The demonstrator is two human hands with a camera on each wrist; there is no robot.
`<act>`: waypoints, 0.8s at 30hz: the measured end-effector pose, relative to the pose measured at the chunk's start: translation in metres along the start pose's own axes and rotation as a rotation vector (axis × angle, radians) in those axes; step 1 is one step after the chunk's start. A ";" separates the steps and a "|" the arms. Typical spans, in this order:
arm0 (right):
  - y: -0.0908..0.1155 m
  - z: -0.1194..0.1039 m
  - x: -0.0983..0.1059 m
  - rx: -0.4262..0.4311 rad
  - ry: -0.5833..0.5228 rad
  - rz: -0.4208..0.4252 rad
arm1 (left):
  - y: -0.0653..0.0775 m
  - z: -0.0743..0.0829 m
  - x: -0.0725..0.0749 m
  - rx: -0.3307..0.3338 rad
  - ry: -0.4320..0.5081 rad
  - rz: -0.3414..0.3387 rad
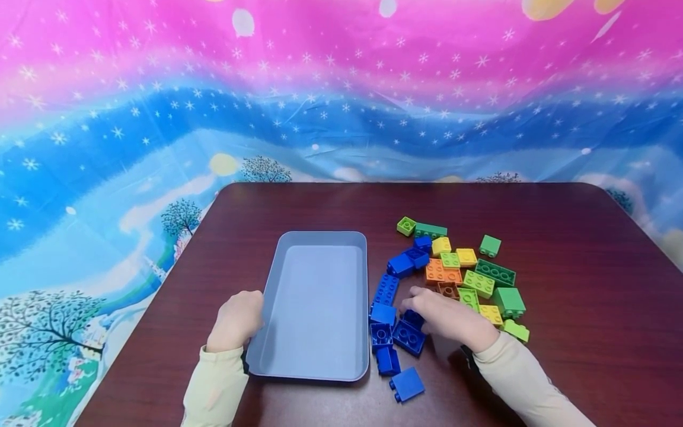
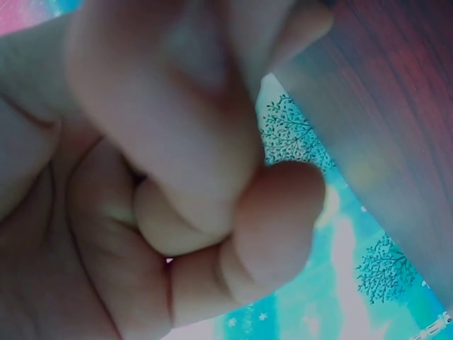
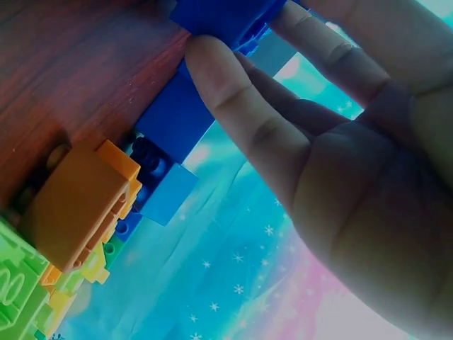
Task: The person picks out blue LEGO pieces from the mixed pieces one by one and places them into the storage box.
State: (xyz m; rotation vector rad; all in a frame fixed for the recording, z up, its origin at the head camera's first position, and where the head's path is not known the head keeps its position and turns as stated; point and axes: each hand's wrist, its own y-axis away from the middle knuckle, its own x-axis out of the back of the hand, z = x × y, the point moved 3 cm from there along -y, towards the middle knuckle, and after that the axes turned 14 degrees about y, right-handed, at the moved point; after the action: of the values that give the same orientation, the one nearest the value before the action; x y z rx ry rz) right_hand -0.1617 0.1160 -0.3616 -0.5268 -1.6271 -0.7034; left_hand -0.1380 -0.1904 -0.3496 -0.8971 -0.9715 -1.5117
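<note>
My right hand (image 1: 450, 317) reaches down into a group of blue bricks. Thumb and fingers pinch one blue brick (image 3: 226, 21), seen at the top of the right wrist view; the hand partly covers it from above. Right beside it a blue brick lies with its hollow underside up (image 1: 409, 339). My left hand (image 1: 237, 320) is curled beside the left wall of a grey tray (image 1: 309, 238). Up close in the left wrist view, its fingers (image 2: 276, 219) fold in toward the palm with nothing between them. The tray floor shows no bricks.
More blue bricks (image 1: 386, 289) line the tray's right side, down to a loose one (image 1: 407, 384) near the front. Right of them lie orange bricks (image 1: 443, 271), yellow bricks (image 1: 466, 257) and green bricks (image 1: 509, 302). A snowy printed cloth (image 1: 341, 118) hangs behind the brown table (image 1: 587, 267).
</note>
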 end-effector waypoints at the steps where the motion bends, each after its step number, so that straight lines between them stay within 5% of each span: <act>1: -0.001 0.000 0.000 0.008 -0.002 0.002 | 0.000 0.000 0.000 0.003 -0.001 0.003; 7: -0.003 0.001 0.002 0.062 0.007 0.033 | 0.002 0.001 0.001 0.016 0.002 0.019; 16: 0.004 0.000 0.009 -0.004 0.017 0.067 | 0.003 0.000 -0.002 0.007 0.048 0.027; 24: 0.007 -0.009 0.024 0.021 0.022 0.169 | 0.003 -0.001 -0.004 -0.013 0.061 0.063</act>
State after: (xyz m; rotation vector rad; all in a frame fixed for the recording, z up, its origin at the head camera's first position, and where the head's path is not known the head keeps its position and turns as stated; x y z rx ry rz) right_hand -0.1546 0.1140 -0.3364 -0.6315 -1.5479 -0.5643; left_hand -0.1346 -0.1900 -0.3531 -0.8780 -0.8827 -1.4849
